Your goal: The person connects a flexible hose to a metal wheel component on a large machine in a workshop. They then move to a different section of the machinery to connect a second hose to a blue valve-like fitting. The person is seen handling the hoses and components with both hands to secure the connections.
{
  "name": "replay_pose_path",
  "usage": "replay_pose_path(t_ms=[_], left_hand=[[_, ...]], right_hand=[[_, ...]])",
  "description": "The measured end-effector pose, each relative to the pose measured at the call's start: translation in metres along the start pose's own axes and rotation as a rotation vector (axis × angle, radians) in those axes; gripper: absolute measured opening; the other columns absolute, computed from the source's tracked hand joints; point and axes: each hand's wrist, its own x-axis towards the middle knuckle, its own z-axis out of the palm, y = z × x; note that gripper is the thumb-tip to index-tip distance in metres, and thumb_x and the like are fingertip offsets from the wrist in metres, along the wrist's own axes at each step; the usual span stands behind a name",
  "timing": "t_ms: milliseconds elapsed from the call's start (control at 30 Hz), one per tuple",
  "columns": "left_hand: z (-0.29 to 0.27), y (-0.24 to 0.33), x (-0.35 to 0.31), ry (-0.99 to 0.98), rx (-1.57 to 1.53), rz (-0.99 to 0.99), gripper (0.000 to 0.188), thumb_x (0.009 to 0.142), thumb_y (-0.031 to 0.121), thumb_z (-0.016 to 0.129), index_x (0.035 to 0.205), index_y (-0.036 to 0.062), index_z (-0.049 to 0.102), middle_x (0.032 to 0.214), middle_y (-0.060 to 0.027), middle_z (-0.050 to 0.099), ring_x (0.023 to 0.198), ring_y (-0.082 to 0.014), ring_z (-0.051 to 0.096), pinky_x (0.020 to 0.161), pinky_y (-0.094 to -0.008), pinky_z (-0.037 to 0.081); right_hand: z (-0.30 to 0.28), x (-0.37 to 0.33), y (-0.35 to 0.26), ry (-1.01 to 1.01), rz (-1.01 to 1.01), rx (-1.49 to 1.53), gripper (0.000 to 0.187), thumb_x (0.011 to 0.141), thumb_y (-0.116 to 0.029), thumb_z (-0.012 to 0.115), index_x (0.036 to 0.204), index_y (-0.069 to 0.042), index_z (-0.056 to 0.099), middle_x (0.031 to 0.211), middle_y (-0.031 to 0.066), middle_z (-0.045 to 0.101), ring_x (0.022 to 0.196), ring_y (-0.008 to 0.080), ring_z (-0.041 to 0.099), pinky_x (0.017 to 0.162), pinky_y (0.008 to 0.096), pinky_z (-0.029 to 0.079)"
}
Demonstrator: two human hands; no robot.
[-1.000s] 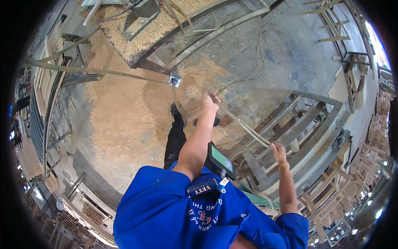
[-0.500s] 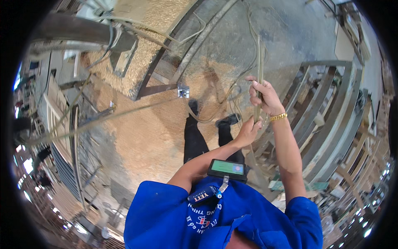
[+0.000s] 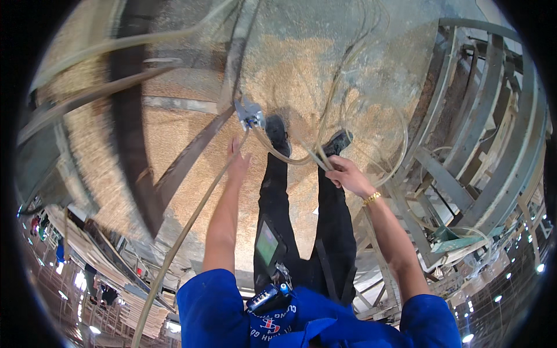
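Observation:
My right hand (image 3: 346, 174) is closed around a pale flexible hose (image 3: 320, 156) in front of my right shoe; a gold chain bracelet sits on that wrist. The hose forms loose loops on the floor around it. My left hand (image 3: 238, 165) is open, fingers apart, reaching toward a small silver metal box (image 3: 250, 113) with hoses joined to it. A taut tan hose (image 3: 191, 217) runs from that box down to the lower left, right beside my left hand; whether my fingers touch it I cannot tell.
Sawdust (image 3: 185, 139) covers much of the floor around my shoes. A dark metal frame (image 3: 130, 127) stands at left, with blurred pipes above it. At right is a stack of long grey metal rails (image 3: 493, 116). Stacked boards (image 3: 110, 255) lie at the lower left.
My hands have parted. The left let go of the hose and went left toward the silver box; the right came down with the hose, which hangs in wider loops. The view has shifted too.

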Motion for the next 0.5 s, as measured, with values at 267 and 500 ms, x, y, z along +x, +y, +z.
replay_pose_path(t_ms=[267,500], left_hand=[[0.047,-0.010,0.118,0.155,0.222,0.443,0.079,0.060,0.011,0.078,0.130,0.0082,0.041,0.135,-0.0121,0.039,0.115,-0.0335,0.043,0.097,-0.0383,0.039],[0.053,0.021,0.107,0.135,0.146,0.459,0.058,0.057,0.015,0.079,0.111,0.0095,0.059,0.115,-0.0109,0.056,0.104,-0.0318,0.047,0.090,-0.0403,0.040]], right_hand=[[-0.003,0.106,0.038,0.040,-0.099,-0.340,0.027,0.080,-0.022,0.065,0.085,0.002,0.055,0.064,0.0071,0.049,0.057,0.0153,0.050,0.054,0.0311,0.043],[0.006,0.098,0.008,0.269,-0.166,-0.723,0.026,0.082,-0.026,0.058,0.104,-0.013,0.064,0.082,0.0188,0.063,0.079,0.0344,0.062,0.072,0.0428,0.049]])
